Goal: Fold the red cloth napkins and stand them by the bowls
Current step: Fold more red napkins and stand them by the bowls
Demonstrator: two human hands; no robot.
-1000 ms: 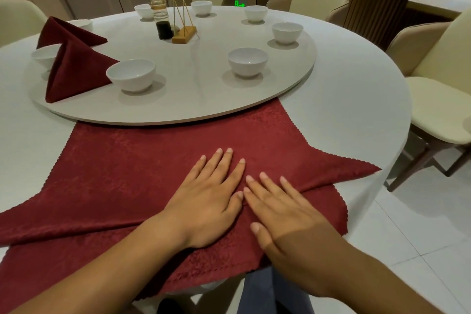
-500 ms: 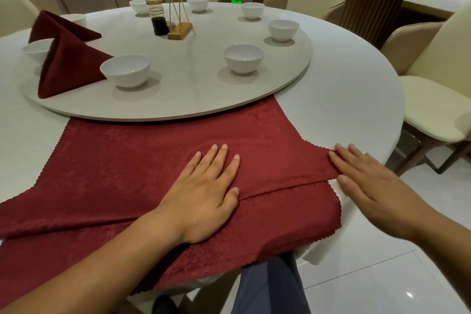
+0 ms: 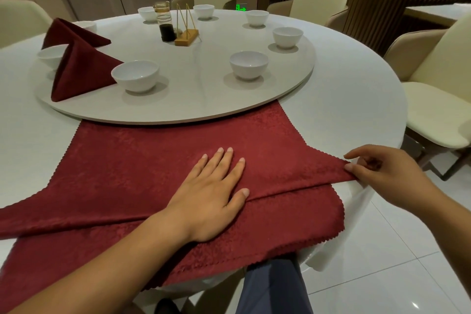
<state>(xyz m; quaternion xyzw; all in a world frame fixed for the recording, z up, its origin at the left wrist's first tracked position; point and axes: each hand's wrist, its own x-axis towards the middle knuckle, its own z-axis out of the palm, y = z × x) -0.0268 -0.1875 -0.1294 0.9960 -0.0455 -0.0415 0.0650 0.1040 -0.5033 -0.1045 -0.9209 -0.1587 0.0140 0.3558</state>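
A large red cloth napkin (image 3: pixel 142 168) lies spread on the near side of the round table, its top layer folded down over the lower one. My left hand (image 3: pixel 211 194) presses flat on its middle, fingers straight. My right hand (image 3: pixel 377 173) pinches the napkin's right corner at the table's edge. Two folded red napkins stand at the left on the turntable: one (image 3: pixel 81 74) beside a white bowl (image 3: pixel 136 75), another (image 3: pixel 71 33) behind it. A second near bowl (image 3: pixel 249 64) sits at the centre right with no napkin beside it.
The turntable (image 3: pixel 204 99) carries several more white bowls around its rim, a dark sauce bottle (image 3: pixel 165 25) and a wooden stand (image 3: pixel 187 37). Cream chairs (image 3: pixel 438 109) ring the table. The table's edge is close on the right, above a white tiled floor.
My right hand slid from the napkin's middle out to its right corner and now pinches it. My left hand stayed pressed flat on the cloth.
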